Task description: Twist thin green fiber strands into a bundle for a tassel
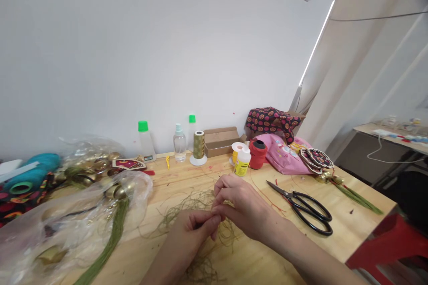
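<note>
My left hand [195, 229] and my right hand [239, 202] meet over the middle of the table, fingertips pinched together and touching. Whatever sits between the fingers is too small or hidden to make out. Beneath and behind them lies a loose tangle of olive-green thread [180, 207], spreading under both hands. Just beyond my right hand stands a white glue bottle [243, 160] with a yellow label. Black-handled scissors [302, 209] lie to the right of my right forearm, their tips toward the upper left.
A green tassel [112, 240] and brass bells [120, 190] rest on plastic bags [80, 218] at left. Along the wall stand clear bottles [179, 144], an olive thread spool [199, 146], a cardboard box [220, 142] and red thread [258, 155]. A pink bag [284, 156] lies at right.
</note>
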Motion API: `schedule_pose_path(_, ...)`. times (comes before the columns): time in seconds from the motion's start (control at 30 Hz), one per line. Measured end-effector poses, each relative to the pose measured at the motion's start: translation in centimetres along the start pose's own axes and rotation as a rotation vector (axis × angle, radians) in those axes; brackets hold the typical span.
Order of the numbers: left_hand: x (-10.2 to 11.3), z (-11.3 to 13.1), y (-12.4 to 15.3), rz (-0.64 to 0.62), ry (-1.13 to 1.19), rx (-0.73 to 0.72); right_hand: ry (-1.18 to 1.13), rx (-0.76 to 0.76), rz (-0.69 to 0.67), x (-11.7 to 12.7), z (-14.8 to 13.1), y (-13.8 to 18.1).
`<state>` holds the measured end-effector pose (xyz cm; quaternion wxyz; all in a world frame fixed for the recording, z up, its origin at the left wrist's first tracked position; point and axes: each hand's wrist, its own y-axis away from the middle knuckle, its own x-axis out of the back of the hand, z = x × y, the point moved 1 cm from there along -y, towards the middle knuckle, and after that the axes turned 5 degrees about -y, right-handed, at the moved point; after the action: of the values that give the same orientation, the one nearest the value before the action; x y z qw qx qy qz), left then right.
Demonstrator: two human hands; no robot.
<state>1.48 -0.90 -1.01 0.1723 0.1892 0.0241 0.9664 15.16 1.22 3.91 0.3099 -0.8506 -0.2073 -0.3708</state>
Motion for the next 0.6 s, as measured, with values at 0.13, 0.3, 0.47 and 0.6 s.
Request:
schedule_pose_path(0.13, 0.0, 0.2, 0.0, -0.012, -0.002, -0.022, -0.048, -0.068, 0.026, -0.1, 0.2, 0.2)
schedule_pose_path(0.3, 0.1, 0.0, 0.1, -0.008, 0.035, -0.003, -0.161, -0.137, 0.056, -0.1, 0.4, 0.5)
schedule_pose_path(0.47, 0.3, -0.2, 0.2, 0.029, 0.246, 0.057, -0.372, -0.255, 0.182, 0.0, 1.2, 1.3)
schedule_pose_path(0.6, 0.1, 0.0, 0.1, 0.008, 0.351, 0.089, -0.501, -0.320, 0.128, -0.7, 1.7, 2.1)
